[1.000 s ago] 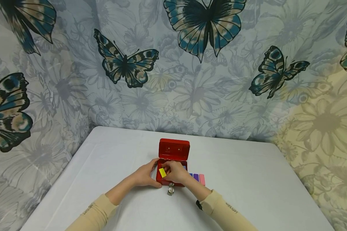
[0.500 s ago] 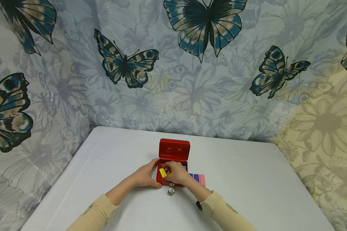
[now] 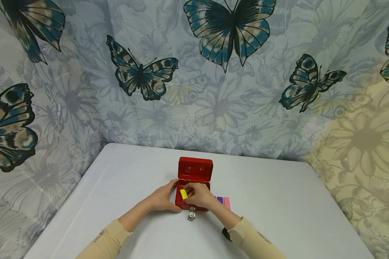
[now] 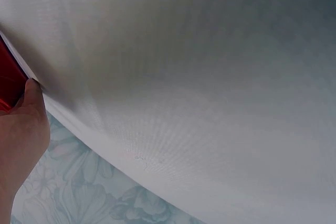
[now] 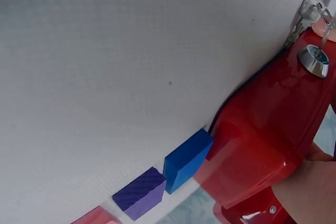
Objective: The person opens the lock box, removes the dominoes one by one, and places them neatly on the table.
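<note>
Over the left part of the red box (image 3: 184,206), a yellow block (image 3: 183,194) sits just to the left of the right hand (image 3: 199,195), at the tips of its thumb and fingers, which look clamped on the block in a pinch; the hidden finger surfaces keep the exact contact from being told. The block's long axis runs roughly from far to near, its near end slanting a little to the right, so it lies more along the box's left wall than along the near wall. Whether it touches the box floor or is held above it cannot be made out. The right hand, coming in from the near right, is the nearer one; the left hand (image 3: 163,197) is apart from the block, with the left wall between them, and grips that end of the box, thumb at the near corner and fingers toward the far one. At the far side the lid (image 3: 195,169) stands raised, and keys (image 3: 191,216) hang at the near wall. To the right, a blue block (image 5: 186,161), a purple block (image 3: 220,200) and a pink block (image 3: 227,203) stand in a row on the table (image 3: 269,190), the blue one just beside the box.
</note>
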Tool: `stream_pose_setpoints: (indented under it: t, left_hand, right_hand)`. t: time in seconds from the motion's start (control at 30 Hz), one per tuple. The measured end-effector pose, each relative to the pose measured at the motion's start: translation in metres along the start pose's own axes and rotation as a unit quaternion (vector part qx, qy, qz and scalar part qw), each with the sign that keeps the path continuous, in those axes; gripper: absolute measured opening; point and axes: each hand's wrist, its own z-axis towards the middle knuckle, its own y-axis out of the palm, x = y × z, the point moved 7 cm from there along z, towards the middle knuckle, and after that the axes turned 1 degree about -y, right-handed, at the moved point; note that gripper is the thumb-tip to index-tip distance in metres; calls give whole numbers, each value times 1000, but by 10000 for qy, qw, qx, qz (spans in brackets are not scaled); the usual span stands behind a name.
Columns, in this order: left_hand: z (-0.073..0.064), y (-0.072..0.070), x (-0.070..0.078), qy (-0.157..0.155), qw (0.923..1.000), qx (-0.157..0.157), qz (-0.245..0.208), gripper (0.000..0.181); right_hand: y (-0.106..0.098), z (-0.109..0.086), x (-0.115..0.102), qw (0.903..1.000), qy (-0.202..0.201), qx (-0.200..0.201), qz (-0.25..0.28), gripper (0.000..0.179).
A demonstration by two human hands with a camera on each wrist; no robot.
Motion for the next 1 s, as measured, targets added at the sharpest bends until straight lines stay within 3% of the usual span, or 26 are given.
stream_pose_setpoints:
  t: [0.5, 1.0]
  left_hand:
    - [0, 0, 1, 89, 9999, 47, 121, 103]
    - [1, 1, 2, -33, 9999, 58, 120, 103]
  right_hand:
    - [-6, -8, 9, 9950, 410, -101, 902, 43]
    - [-18, -22, 18, 9769, 868, -115, 1948, 48]
